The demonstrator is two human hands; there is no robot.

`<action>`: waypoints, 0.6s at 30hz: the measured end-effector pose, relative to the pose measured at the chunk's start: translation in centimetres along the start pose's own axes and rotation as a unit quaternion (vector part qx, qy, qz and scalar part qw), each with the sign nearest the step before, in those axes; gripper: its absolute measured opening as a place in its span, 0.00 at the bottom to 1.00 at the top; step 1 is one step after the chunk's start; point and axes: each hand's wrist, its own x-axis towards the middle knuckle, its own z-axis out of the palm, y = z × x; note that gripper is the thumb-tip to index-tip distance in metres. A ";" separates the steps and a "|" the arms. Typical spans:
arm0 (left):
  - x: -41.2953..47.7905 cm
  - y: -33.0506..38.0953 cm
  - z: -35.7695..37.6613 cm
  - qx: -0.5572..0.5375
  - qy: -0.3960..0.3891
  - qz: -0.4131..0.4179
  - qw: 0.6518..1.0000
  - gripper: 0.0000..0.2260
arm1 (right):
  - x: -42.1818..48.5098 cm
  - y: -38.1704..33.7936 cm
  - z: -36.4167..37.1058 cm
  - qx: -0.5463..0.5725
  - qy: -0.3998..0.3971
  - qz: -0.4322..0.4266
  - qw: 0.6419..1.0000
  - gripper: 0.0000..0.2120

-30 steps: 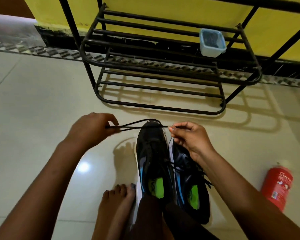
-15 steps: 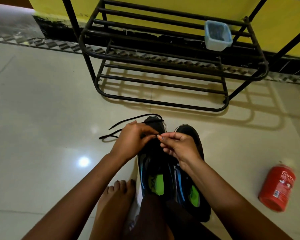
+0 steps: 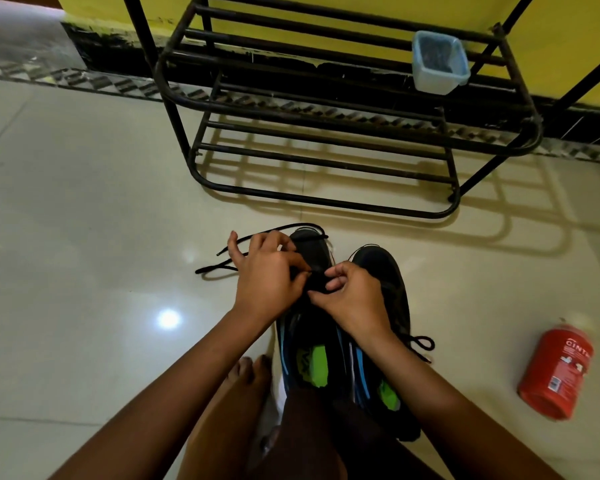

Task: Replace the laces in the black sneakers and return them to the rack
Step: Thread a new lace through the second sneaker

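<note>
The 2 black sneakers, left sneaker [image 3: 317, 252] and right sneaker [image 3: 385, 271], stand side by side on the floor [image 3: 84, 237] before the rack [image 3: 326, 118]. Over the left one, the left hand [image 3: 267, 278] and right hand [image 3: 352, 296] each pinch the lace [image 3: 222, 266] with curled fingers. A tub [image 3: 439, 64] on the rack holds something dark. 1 second ago the hands were apart, with the lace taut between them.

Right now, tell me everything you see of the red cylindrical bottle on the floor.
The red cylindrical bottle looks like plastic, with a pale cap at its far end, white print starting CINT and a small white patch. It lies on its side on the glossy tiled floor, cap toward the black metal rack, right of the black sneakers and apart from them. Only the floor touches it.
</note>
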 end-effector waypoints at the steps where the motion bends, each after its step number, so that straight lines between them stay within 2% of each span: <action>1: 0.1 0.2 -0.1 0.007 -0.012 -0.008 1.000 0.05 | 0.0 -0.1 0.1 -0.012 0.007 -0.001 1.000 0.15; 3: 0.2 0.4 -0.1 0.023 -0.026 -0.012 0.999 0.06 | 0.0 -0.2 0.2 -0.011 0.014 0.016 1.000 0.14; 6: 0.2 0.5 0.2 0.027 -0.031 -0.010 0.999 0.07 | 0.2 -0.3 0.1 0.055 0.020 0.062 0.996 0.13; 11: -0.4 1.0 1.5 -0.043 -0.014 -0.045 0.998 0.04 | 0.4 0.3 -0.3 0.148 0.031 0.102 0.983 0.08; 14: -0.8 1.1 2.4 -0.126 -0.003 -0.124 0.984 0.04 | 0.3 0.7 -0.1 0.214 0.030 0.122 0.969 0.08; 18: -1.3 1.8 3.0 -0.248 -0.009 -0.241 0.938 0.04 | 0.1 1.0 -0.1 0.263 0.006 0.124 0.957 0.07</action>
